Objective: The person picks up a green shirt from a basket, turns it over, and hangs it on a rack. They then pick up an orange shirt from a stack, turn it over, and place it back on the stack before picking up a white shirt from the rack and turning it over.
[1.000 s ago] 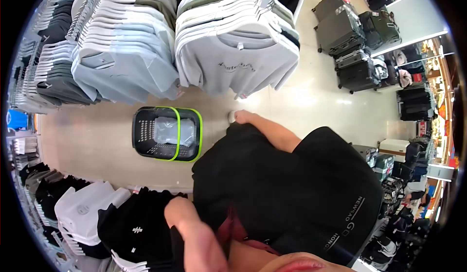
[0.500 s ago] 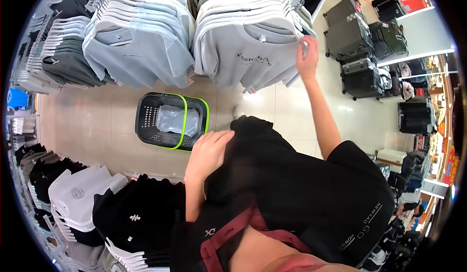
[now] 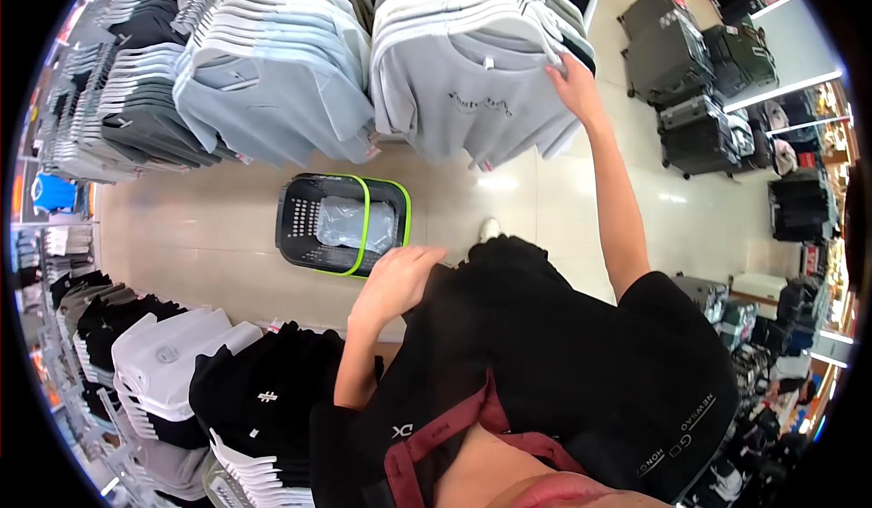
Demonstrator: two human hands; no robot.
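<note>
My right hand [image 3: 574, 90] is stretched forward to the hanging clothes, its thumb and fingers closed at the shoulder of a light grey sweatshirt [image 3: 454, 113] with dark lettering on the chest. The sweatshirt hangs at the front of a packed row, and the end of its white hanger lies close to my fingertips. My left hand [image 3: 398, 279] is held low by my waist, beside my black top [image 3: 545, 354]. Its fingers are extended to the right with nothing seen in them. Near it on the floor stands a dark shopping basket [image 3: 300, 226] with a lime-green handle, holding a clear plastic-wrapped package [image 3: 350, 224].
Light blue shirts [image 3: 272, 108] hang left of the grey ones, and dark shirts [image 3: 145, 122] further left. Behind the basket at lower left are a white shirt [image 3: 173, 354] and a black shirt [image 3: 272, 390] on racks. Suitcases [image 3: 668, 59] line the right side over the tiled floor [image 3: 182, 236].
My right hand has come onto the grey sweatshirt's shoulder and closed there. The view has shifted, so the racks and basket appear further right. My left hand stays by my waist.
</note>
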